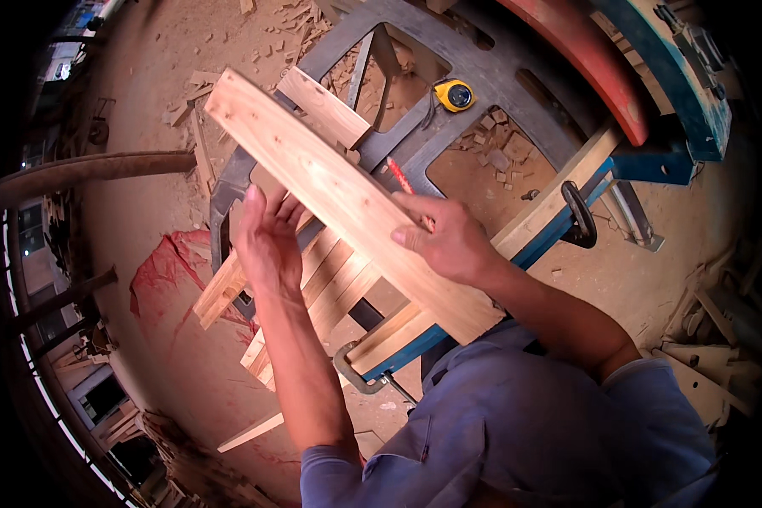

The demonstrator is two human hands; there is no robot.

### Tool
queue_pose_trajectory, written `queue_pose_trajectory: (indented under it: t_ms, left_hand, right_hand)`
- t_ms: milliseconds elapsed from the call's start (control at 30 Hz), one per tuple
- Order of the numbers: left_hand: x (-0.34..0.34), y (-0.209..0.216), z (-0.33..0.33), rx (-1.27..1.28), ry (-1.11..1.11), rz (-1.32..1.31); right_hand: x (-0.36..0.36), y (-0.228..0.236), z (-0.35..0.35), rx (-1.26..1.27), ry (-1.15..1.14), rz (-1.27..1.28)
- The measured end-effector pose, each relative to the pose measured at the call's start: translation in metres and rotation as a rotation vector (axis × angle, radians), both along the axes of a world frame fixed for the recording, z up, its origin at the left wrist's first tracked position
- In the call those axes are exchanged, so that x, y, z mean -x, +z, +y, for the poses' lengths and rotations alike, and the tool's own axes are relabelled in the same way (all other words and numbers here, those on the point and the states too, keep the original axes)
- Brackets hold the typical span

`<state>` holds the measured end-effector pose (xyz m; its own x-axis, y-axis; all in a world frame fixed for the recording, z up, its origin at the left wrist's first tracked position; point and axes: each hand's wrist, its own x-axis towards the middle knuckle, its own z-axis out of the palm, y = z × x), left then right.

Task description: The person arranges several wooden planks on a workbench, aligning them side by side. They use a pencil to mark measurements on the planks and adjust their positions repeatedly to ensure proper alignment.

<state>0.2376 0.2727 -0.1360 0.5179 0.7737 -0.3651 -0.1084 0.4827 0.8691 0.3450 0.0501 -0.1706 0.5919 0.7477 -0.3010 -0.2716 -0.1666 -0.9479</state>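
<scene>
long flat pale-wood plank (339,190) is being pinched at rt edge by bare rt hand (453,241), axis running upper-l to lower-r; bare lt hand (269,241) being held loosely spread by l edge.

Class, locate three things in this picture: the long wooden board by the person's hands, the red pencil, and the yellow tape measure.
Wooden board (339,190): head view, middle of its broad face.
Red pencil (400,175): head view, on its exposed shaft.
Yellow tape measure (455,95): head view, middle of its case.
</scene>
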Motion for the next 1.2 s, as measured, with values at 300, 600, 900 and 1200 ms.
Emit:
queue_pose_trajectory:
  t_ms: [300,600,900,1200]
  left_hand:
    - [-0.03,-0.037,0.004,0.176,0.154,0.183]
    - [-0.03,-0.056,0.003,0.169,0.172,0.224]
    - [-0.03,-0.065,0.007,0.157,0.135,0.211]
    - [-0.031,-0.062,0.003,0.156,0.139,0.218]
  right_hand:
    - [0.048,-0.008,-0.036,0.081,-0.076,-0.343]
    - [0.045,-0.024,-0.044,0.079,-0.084,-0.207]
    - [0.035,-0.019,-0.044,0.161,-0.029,-0.069]
    - [0.034,-0.022,-0.045,0.145,-0.022,-0.036]
